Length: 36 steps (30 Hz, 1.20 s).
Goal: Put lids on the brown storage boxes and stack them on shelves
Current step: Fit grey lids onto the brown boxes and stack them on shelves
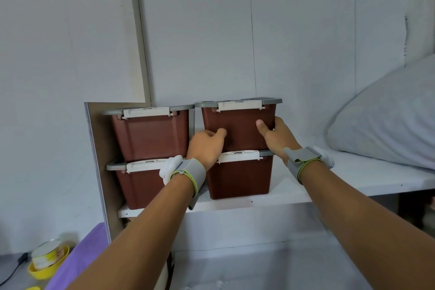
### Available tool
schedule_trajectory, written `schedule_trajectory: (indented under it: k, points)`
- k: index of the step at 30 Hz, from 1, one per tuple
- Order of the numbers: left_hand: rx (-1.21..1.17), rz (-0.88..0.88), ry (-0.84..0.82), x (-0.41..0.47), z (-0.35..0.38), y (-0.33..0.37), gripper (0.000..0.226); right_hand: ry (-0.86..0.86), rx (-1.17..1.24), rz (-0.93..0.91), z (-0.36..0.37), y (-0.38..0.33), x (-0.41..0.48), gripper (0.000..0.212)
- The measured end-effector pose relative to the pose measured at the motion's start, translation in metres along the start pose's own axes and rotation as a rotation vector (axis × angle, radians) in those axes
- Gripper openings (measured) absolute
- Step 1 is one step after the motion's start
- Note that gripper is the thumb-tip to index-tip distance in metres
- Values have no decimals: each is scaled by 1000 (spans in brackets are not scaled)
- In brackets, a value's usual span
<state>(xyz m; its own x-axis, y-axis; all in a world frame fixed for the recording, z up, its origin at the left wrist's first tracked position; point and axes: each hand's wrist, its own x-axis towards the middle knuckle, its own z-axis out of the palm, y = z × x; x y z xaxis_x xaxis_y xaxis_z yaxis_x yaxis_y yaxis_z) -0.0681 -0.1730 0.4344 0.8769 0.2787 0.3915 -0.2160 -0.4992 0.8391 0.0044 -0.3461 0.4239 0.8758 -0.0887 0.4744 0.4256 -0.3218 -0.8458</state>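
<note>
Several brown storage boxes with grey lids and white latches stand on a white shelf (pixel 294 192) in two stacks of two. The upper right box (pixel 240 127) rests on the lower right box (pixel 240 179). My left hand (pixel 206 146) grips the upper right box at its lower left side, thumb on the front. Against its right side, my right hand (pixel 276 136) presses with the thumb on the front face. To the left stand the upper left box (pixel 150 135) and the lower left box (pixel 138 186), both lidded.
A brown side panel (pixel 98 160) closes the shelf on the left. A pale pillow (pixel 386 122) lies on the shelf at the right. Below left, a yellow bowl (pixel 48 263) holds dishes beside a purple cloth (pixel 82 256). White wall panels stand behind.
</note>
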Motion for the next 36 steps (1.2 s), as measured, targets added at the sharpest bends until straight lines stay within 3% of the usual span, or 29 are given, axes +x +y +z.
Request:
schedule_trajectory:
  k: [4, 8, 12, 16, 21, 31, 36]
  points:
    - [45, 10, 124, -2, 4, -4, 27, 58, -1, -7, 0, 3, -3, 47]
    - [8, 193, 318, -13, 15, -17, 15, 313, -67, -40, 6, 12, -20, 47]
    - [-74, 312, 198, -28, 26, -29, 8, 449, -88, -200, 14, 21, -48, 18]
    - [-185, 294, -38, -48, 40, -52, 14, 342, -72, -277, 24, 36, -85, 10]
    - [-115, 202, -172, -87, 63, -105, 16, 168, -78, -136, 39, 91, -138, 18]
    - [44, -320, -293, -194, 85, -275, 16, -197, -36, 314, 87, 232, -262, 17]
    - [146, -542, -333, -256, 81, -373, 19, -359, -93, 437, 110, 289, -331, 18]
